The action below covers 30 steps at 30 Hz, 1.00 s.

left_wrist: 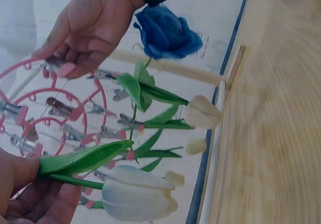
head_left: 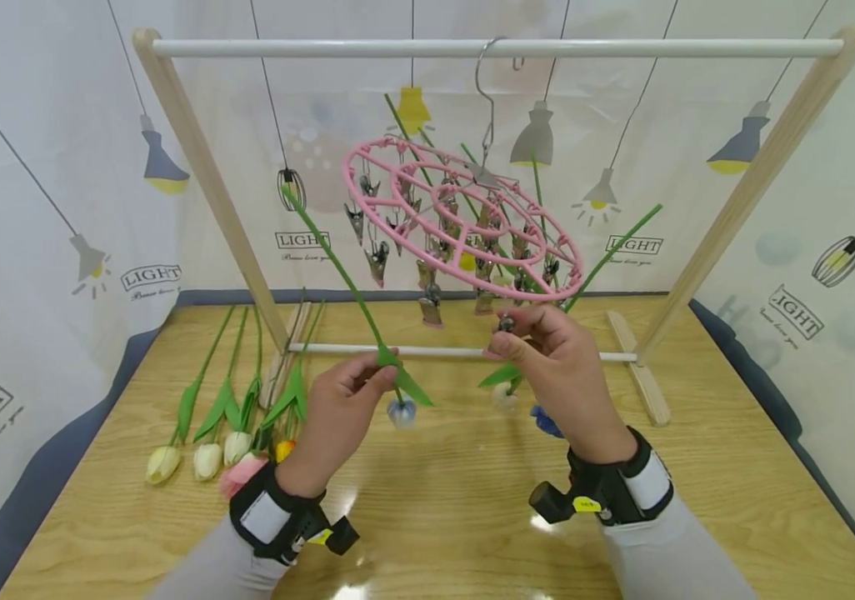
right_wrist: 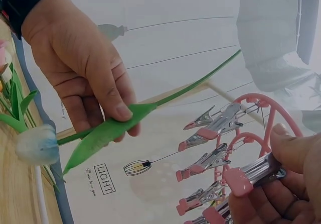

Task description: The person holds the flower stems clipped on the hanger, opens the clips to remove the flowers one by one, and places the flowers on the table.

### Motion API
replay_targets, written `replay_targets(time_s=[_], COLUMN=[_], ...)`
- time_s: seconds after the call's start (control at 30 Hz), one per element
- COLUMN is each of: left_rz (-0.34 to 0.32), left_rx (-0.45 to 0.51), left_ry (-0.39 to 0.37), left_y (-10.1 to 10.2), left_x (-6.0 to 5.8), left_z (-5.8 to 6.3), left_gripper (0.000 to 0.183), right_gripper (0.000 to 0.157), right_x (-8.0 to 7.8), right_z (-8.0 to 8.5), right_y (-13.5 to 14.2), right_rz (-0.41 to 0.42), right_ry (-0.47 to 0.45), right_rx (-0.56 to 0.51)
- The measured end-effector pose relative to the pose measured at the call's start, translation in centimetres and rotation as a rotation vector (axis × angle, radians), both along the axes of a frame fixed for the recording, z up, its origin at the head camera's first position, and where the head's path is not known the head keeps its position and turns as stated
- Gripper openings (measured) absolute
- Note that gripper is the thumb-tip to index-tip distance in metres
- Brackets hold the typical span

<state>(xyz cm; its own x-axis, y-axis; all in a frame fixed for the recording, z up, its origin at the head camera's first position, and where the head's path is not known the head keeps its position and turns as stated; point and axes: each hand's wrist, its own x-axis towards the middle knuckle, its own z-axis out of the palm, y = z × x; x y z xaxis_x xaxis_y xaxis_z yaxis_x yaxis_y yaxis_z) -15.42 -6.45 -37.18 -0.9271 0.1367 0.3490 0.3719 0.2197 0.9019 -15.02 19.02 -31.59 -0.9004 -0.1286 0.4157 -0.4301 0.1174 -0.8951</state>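
Observation:
A pale blue-and-white tulip (head_left: 401,413) hangs bloom down from my left hand (head_left: 341,410), which pinches its green stem beside the leaf. My right hand (head_left: 564,367) pinches a metal clip (right_wrist: 251,176) with pink tips between thumb and fingers. That clip belongs to a round pink hanger (head_left: 525,295), tilted and hung by a metal hook from the rack's top rod. The tulip's stem rises free to the left of the hanger. Near my right hand, a blue rose (left_wrist: 168,33) and a white tulip (left_wrist: 202,112) hang head down.
A wooden rack with a white top rod (head_left: 367,48) stands on the wooden table (head_left: 427,517). Several white tulips (head_left: 207,461) and a pink flower (head_left: 242,475) lie at the left. More metal clips (head_left: 377,260) dangle from the hanger. Lamp-patterned cloth lines the back.

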Motion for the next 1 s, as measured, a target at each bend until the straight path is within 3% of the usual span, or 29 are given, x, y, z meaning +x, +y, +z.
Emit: replay_targets(time_s=[0.23, 0.43, 0.57, 0.8, 1.0], left_rz=[0.088, 0.170, 0.209, 0.208, 0.243], left_rx=[-0.031, -0.033, -0.108, -0.263, -0.485], left_ry=[-0.122, -0.111, -0.169, -0.304, -0.315], left_y=[-2.6, -5.1, -6.9, -8.9, -9.5], left_x=[-0.4, -1.5, -2.2, -3.3, -4.0], left_z=[-0.1, -1.4, -2.3, -3.8, -4.9], left_gripper=[0.033, 0.035, 0.034, 0.026, 0.019], right_gripper=[0.025, 0.025, 0.025, 0.023, 0.025], right_x=[-0.1, 0.0, 0.1, 0.1, 0.0], right_z=[-0.1, 0.0, 0.1, 0.1, 0.0], right_y=[0.1, 0.0, -0.1, -0.2, -0.3], right_rz=[-0.011, -0.014, -0.014, -0.009, -0.010], right_ry=[0.005, 0.010, 0.008, 0.003, 0.016], right_rx=[0.016, 0.019, 0.020, 0.020, 0.029])
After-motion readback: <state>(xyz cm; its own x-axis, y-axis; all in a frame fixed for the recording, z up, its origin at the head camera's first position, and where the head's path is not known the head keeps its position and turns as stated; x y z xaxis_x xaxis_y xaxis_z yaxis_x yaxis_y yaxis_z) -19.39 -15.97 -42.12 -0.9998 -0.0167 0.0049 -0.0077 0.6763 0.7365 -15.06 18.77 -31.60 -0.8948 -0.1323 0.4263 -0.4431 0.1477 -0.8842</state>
